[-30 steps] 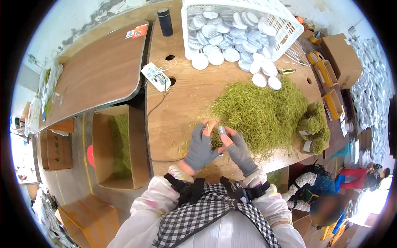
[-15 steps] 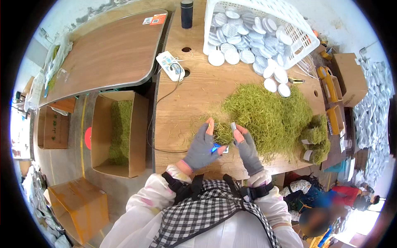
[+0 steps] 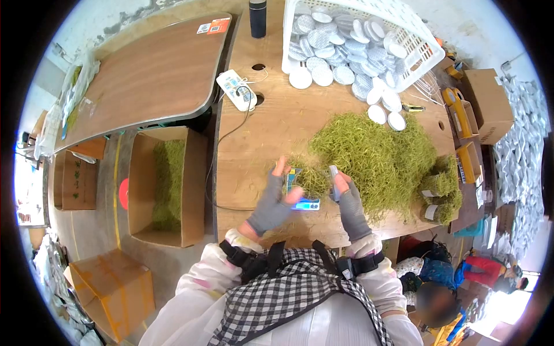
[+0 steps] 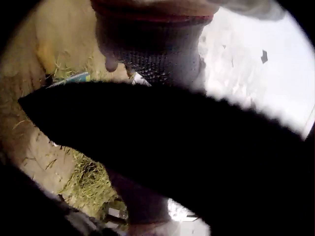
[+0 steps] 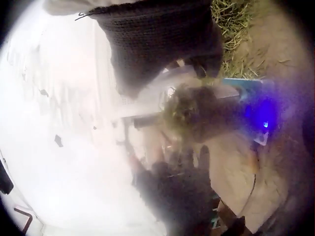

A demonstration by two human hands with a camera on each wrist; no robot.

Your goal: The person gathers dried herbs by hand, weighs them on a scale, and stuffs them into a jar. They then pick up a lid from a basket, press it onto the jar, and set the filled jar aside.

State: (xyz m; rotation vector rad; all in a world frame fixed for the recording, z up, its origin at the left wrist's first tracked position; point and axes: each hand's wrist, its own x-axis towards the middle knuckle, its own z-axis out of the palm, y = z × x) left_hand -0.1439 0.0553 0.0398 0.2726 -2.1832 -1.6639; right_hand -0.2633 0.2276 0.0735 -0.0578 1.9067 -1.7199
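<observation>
My left hand, in a grey fingerless glove, is spread beside a small scale with a lit blue display. Its thumb is blurred over the scale's front edge. A tangled clump of dry green stems sits on the scale between both hands. At the clump's right side my right hand, gloved alike, holds a thin silvery piece between thumb and fingers. This piece appears nearly edge-on, and I cannot tell its kind. In the right wrist view, the display glows blue. A dark blurred shape blocks much of the left wrist view.
A large heap of green stems covers the table's right half, with several stem-filled containers beyond. A white basket of round silvery discs stands at the back. A power strip lies left, its cable running forward. Another person sits at right.
My hands, close together a second ago, have parted. The right hand has moved right with the silvery piece, and the left thumb has lifted, baring more of the scale. The head view has shifted.
</observation>
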